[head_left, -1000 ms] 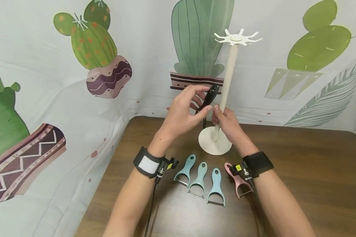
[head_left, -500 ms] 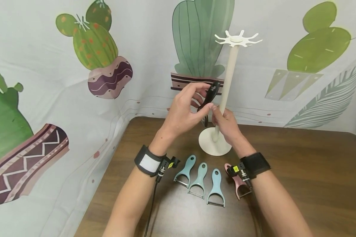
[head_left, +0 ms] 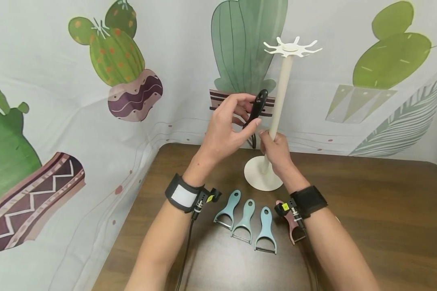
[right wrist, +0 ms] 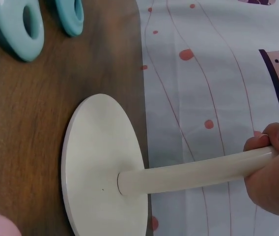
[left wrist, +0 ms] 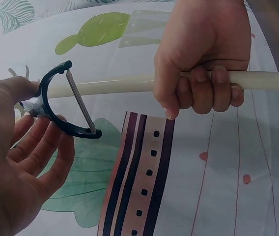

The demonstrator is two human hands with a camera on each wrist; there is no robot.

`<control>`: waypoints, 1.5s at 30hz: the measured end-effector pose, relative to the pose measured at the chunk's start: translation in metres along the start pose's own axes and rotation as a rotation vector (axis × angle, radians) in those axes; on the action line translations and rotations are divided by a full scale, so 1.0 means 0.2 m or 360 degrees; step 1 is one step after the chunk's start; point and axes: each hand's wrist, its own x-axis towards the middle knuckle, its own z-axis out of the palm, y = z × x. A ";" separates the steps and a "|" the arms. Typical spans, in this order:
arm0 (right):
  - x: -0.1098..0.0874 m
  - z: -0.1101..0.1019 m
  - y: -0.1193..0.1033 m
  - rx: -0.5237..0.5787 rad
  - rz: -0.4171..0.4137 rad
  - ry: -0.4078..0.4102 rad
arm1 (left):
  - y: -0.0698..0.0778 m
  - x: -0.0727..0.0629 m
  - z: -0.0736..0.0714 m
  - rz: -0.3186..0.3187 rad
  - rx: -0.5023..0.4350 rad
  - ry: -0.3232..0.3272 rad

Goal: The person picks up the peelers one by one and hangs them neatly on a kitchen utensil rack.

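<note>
My left hand (head_left: 222, 133) holds a black peeler (head_left: 259, 104) in the air, left of the stand's post, with its handle pointing up. In the left wrist view, the thumb and fingers pinch the peeler (left wrist: 57, 120) near where its handle meets the curved frame; the metal blade faces away from the palm. Curled round the lower post of a cream stand (head_left: 282, 89) is my right hand (head_left: 279, 152). A ring of hooks (head_left: 290, 47) tops this stand, well above both hands. Its round base (right wrist: 100, 142) rests on the table in the right wrist view.
On the wooden table (head_left: 368, 210), in front of the base, lie a teal peeler (head_left: 230, 207), a green peeler (head_left: 246, 218) and a light blue peeler (head_left: 266, 226). A pink peeler (head_left: 290, 220) lies partly under the right wrist camera. A cactus-print cloth (head_left: 182, 60) hangs behind.
My left hand has risen a little, carrying the black peeler up beside the post. The right hand keeps its grip on the post while its wrist has shifted slightly left.
</note>
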 end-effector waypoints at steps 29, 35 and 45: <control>-0.01 0.01 0.00 -0.0080 -0.0031 0.0050 | 0.15 0.11 -0.01 0.0033 -0.0077 0.0123; -0.01 0.00 -0.01 -0.0115 -0.0053 0.0052 | 0.14 0.13 -0.03 0.0029 -0.0102 0.0155; -0.01 0.00 0.00 -0.0072 -0.0043 0.0050 | 0.14 0.15 -0.04 -0.0007 -0.0090 0.0180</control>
